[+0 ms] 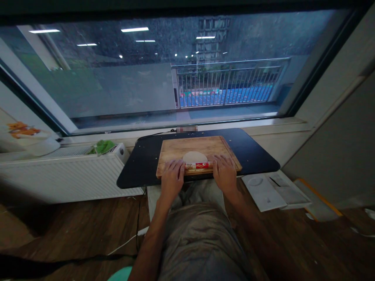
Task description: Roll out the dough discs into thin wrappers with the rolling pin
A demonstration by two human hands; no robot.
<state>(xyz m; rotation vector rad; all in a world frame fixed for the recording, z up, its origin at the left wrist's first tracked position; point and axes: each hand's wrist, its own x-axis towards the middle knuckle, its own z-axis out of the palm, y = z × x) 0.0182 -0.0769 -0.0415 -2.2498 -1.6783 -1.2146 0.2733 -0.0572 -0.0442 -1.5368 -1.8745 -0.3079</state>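
Note:
A rolling pin (201, 165) with a red printed wrapper lies crosswise near the front of a wooden cutting board (172, 148). My left hand (173, 172) covers its left end, fingers curled over it. The right end is under my right hand (225, 170), whose fingers bend over it in the same way. Between the hands, a flat, pale round of dough (195, 157) shows behind the pin and partly under it. Both ends of the pin are hidden by my fingers.
The board stands on a black tabletop (140, 164) with scattered crumbs. A radiator (73, 175) with a green cloth (102, 146) on top is at the left. Below right are white panels or boxes (263, 191). Behind the table, a window (125, 86) rises.

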